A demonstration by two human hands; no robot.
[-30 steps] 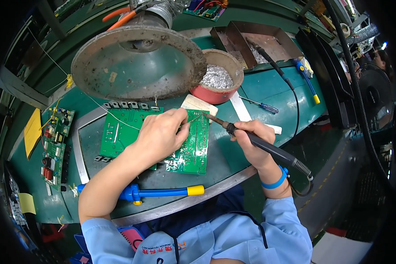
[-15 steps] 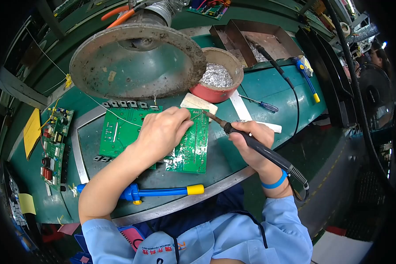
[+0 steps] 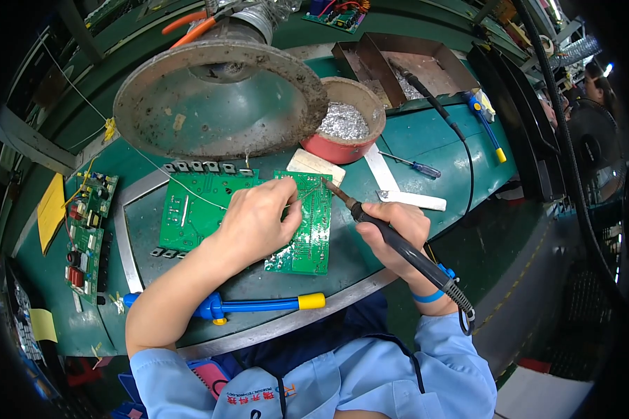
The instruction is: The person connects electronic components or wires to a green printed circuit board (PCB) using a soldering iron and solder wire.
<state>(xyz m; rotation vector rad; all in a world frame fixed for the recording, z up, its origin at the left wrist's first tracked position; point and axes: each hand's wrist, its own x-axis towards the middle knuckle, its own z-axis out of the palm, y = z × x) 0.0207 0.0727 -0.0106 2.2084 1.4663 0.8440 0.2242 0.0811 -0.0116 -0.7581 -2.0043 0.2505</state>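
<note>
My right hand (image 3: 398, 234) grips a black-handled soldering iron (image 3: 409, 255) like a pen, its tip at the upper right part of a green circuit board (image 3: 311, 244). My left hand (image 3: 258, 220) is closed in a pinch over the same board. Thin solder wire (image 3: 189, 188) comes down from the upper left into this hand, and a fine end shows between the fingers and the iron's tip. The pinching fingertips are partly hidden. Left of that board lies another green board (image 3: 189, 216), partly under my left hand and wrist, with metal-tabbed parts along its edges.
A large grey fume hood (image 3: 217, 105) hangs just beyond the boards. Beside it stand a red bowl (image 3: 342, 136) of silvery scraps and a metal tray (image 3: 426, 59). A blue solder sucker (image 3: 258, 306) lies at the near edge; a populated board (image 3: 87, 237) lies left, a screwdriver (image 3: 419, 167) right.
My left hand has drawn back slightly left and down, away from the iron's tip. My right hand has shifted a little left and down, with the iron's tip still at the board's upper right.
</note>
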